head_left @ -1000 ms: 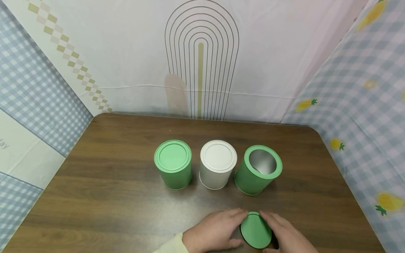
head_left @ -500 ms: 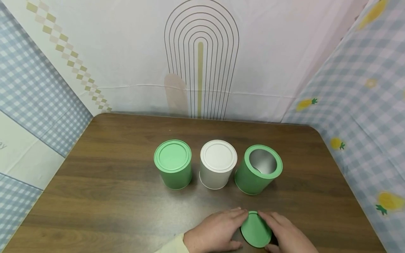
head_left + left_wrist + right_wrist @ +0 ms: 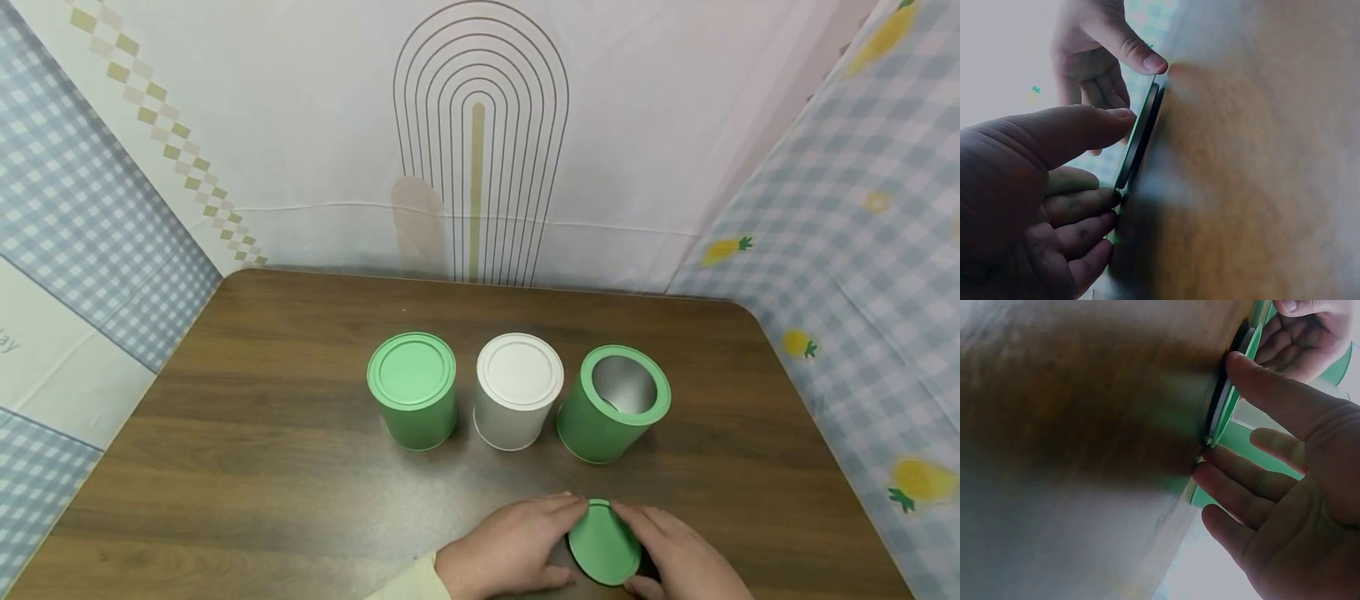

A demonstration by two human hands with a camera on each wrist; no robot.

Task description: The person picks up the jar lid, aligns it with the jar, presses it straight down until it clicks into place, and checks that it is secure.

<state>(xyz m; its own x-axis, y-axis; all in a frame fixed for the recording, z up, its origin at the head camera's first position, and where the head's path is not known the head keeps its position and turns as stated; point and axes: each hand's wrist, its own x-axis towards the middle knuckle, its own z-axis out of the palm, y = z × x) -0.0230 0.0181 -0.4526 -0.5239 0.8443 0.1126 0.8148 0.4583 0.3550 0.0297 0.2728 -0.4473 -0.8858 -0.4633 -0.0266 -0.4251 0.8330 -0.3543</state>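
Both hands on it now: left hand (image 3: 513, 546) and right hand (image 3: 686, 554) grip the green lid (image 3: 604, 546) from opposite sides, thumbs and fingers at its rim. That lid sits on the person's side of the white can (image 3: 517, 392), a touch to its right, low over the table (image 3: 262, 467). Just right of the white can, the lidless green can (image 3: 596, 433); just left, the covered green can (image 3: 414, 392).

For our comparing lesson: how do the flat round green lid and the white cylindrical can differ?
The flat round green lid is thin; the white cylindrical can is tall. The left hand and right hand hold the lid; the can stands untouched. Seen from above, both look round.
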